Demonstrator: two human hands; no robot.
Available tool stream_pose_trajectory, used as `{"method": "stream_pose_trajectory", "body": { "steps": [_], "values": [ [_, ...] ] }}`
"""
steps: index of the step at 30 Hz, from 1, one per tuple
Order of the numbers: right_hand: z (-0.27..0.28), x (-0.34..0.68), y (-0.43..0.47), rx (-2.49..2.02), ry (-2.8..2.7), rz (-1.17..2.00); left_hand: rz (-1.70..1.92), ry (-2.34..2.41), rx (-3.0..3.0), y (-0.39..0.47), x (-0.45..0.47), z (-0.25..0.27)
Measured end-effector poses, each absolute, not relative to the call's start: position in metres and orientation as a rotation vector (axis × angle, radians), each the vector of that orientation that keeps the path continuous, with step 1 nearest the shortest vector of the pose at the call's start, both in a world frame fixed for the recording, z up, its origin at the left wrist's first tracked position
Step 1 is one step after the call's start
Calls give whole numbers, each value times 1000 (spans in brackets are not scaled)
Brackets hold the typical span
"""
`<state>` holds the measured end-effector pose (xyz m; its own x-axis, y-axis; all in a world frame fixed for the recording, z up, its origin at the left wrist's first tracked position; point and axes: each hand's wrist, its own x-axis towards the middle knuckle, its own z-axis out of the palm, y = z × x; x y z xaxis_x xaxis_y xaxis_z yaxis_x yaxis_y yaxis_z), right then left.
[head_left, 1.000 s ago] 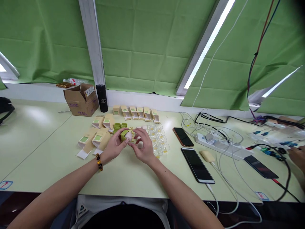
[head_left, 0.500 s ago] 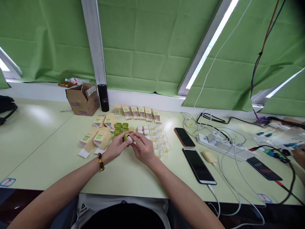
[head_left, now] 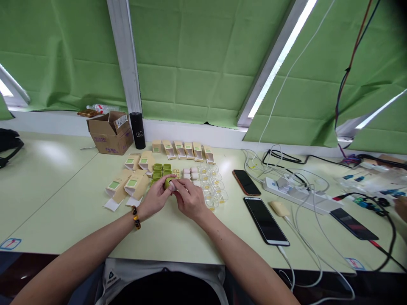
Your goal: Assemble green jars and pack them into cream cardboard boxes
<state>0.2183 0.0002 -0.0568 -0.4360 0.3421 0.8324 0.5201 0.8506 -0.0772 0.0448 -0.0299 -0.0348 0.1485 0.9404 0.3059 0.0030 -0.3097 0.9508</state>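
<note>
My left hand (head_left: 154, 200) is closed around a small green cup (head_left: 168, 182) above the table's middle. The fingers of my right hand (head_left: 191, 201) pinch a small pinkish-white piece (head_left: 172, 186) at the cup's right side; fingers partly cover both, so how far the piece sits inside cannot be told. Just beyond my hands stand several green cups (head_left: 157, 167) in rows. Several pinkish-white pieces (head_left: 193, 170) lie to their right, with small gold-coloured bits (head_left: 175, 171) between. Clear plastic covers (head_left: 213, 182) are laid out beside my right hand.
Beige paper boxes with green windows (head_left: 136, 184) lie to the left, and more paper boxes (head_left: 188, 150) form a back row. A carton (head_left: 110, 135) and black bottle (head_left: 137, 131) stand behind. Rightward are phones (head_left: 266, 221), a power strip (head_left: 299, 197), cables and another person's hand (head_left: 401, 207).
The green cup has turned and tilted slightly in my left hand, while my right fingers have shifted a little on the pinkish-white piece. The things on the table look unmoved.
</note>
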Motion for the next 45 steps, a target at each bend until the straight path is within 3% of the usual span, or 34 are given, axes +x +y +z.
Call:
{"method": "stream_pose_trajectory", "body": {
  "steps": [15, 21, 33, 45],
  "values": [
    [-47, 212, -5, -518, -2003, -390, 1434, 944, 1562, -33, 48, -41],
    [-47, 210, -4, -530, -2018, -280, 1274, 775, 1434, -32, 40, -36],
    [-51, 209, -6, -653, -2012, -190, 1320, 626, 984, -24, 40, -44],
    [-52, 209, -6, -681, -1987, -184, 1316, 549, 979, -28, 41, -38]
  ]
}}
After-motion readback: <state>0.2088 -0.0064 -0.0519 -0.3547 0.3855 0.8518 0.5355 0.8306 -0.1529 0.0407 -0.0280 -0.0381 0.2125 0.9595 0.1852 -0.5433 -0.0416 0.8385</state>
